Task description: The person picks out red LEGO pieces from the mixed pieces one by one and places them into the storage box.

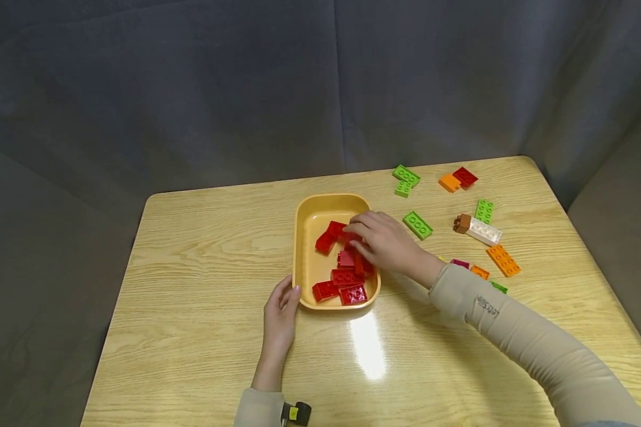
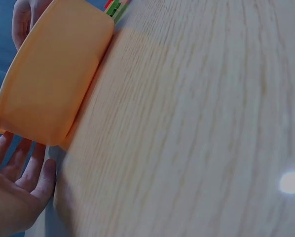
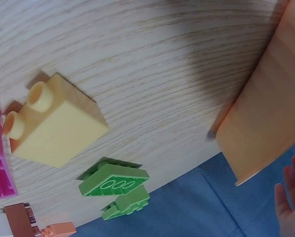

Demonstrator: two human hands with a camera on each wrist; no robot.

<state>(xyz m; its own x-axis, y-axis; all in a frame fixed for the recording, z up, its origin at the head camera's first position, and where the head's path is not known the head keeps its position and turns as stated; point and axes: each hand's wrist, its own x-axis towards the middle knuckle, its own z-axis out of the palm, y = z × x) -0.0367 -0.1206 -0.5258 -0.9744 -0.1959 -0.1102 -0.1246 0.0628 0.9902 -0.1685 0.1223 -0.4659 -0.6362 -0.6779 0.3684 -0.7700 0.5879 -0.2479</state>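
Note:
A yellow-orange plastic tray stands on the table, holding several red bricks. My left hand grips its near left corner, thumb at the rim and fingers against the outer wall. My right hand reaches in over the tray's right side, fingers loosely bent above the red bricks. A blurred patch of red shows by its fingertips. In the right wrist view, the fingers appear spread above the rim, while the tray wall hides the bricks inside.
To the tray's right lie a green brick, a white brick with a brown one at its end, and an orange brick. A pale yellow brick lies near the right wrist. A grey curtain hangs behind the table.

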